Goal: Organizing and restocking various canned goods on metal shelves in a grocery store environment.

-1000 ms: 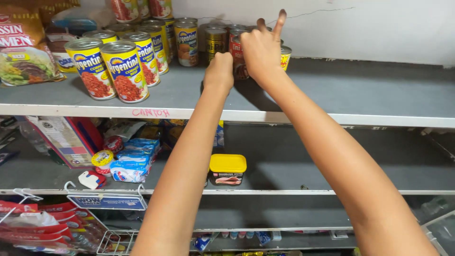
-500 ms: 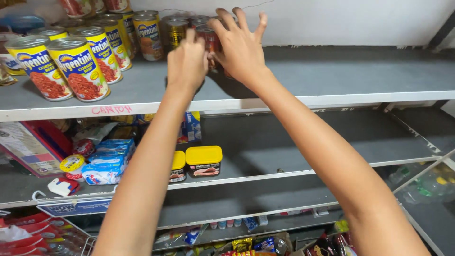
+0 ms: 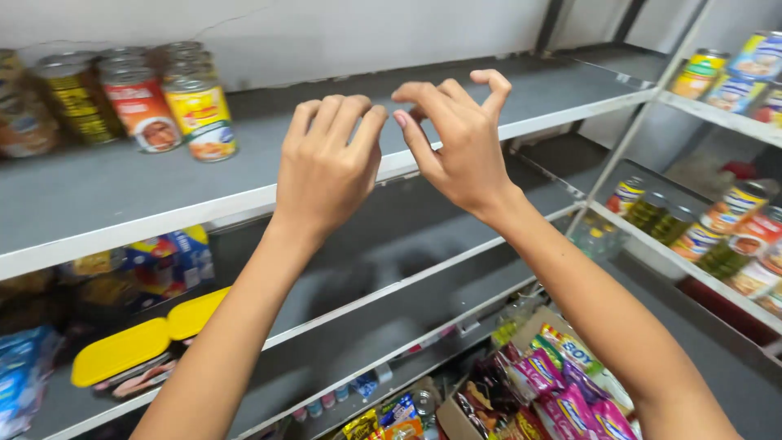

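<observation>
Both hands are raised in front of the top grey shelf [image 3: 122,204], and neither one holds anything. The left hand [image 3: 326,167] shows its back to the camera; its fingers are bent and kept close together, with the tips near the front edge of this shelf. The right hand [image 3: 460,143] is just beside it, to the right, with the fingers curled and loosely spread, the forefinger hooked above the others. The fingertips of the two hands come very near to each other, and I cannot tell if they touch.

The nearest goods are the cans [image 3: 175,102], which stand at the back left part of the top shelf, well apart from the hands. The front one has a yellow label [image 3: 201,118], and the one just left of it a red and white label [image 3: 143,114]; more cans stand behind and to the left, partly blurred. The part of the shelf directly behind the hands is bare.

Under the top shelf, on the left, two flat tins with yellow lids [image 3: 151,338] lie on the next shelf, with blue packets [image 3: 24,375] further left. To the right of the top shelf another rack [image 3: 692,102] carries more cans. Below, near the right forearm, colourful snack packets [image 3: 562,383] lie in a carton.
</observation>
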